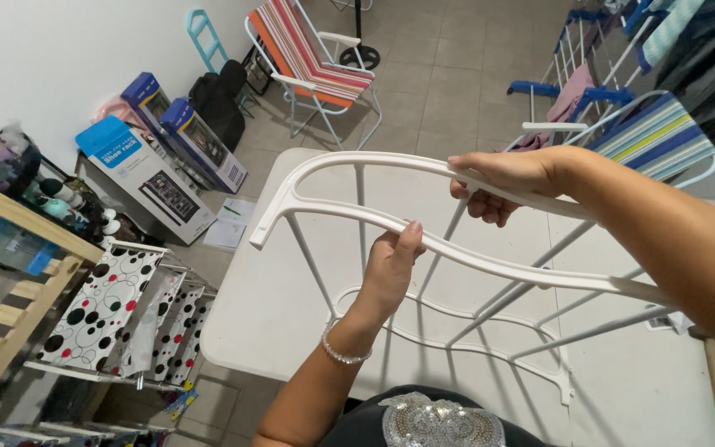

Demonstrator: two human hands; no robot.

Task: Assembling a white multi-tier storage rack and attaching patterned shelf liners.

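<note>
Two hands hold a white plastic rack frame above a white worktop.

Nearest, the left hand (391,269) rises from below with its grip closed on the lower curved rail of the white rack frame (349,186), thumb up along the rail's near face. Farther out, the right hand (502,180) reaches in from the right and is wrapped over the upper curved rail, fingers curled under it. The frame's long axis runs from upper left to lower right, its joined rail end pointing left, beyond both hands; thin grey rods (490,310) drop from it to a second curved piece lying on the worktop (275,314). Beyond, on the tiled floor, stand a polka-dot shoe rack (109,314), blue cardboard boxes (146,170) and a striped folding chair (312,62).
</note>
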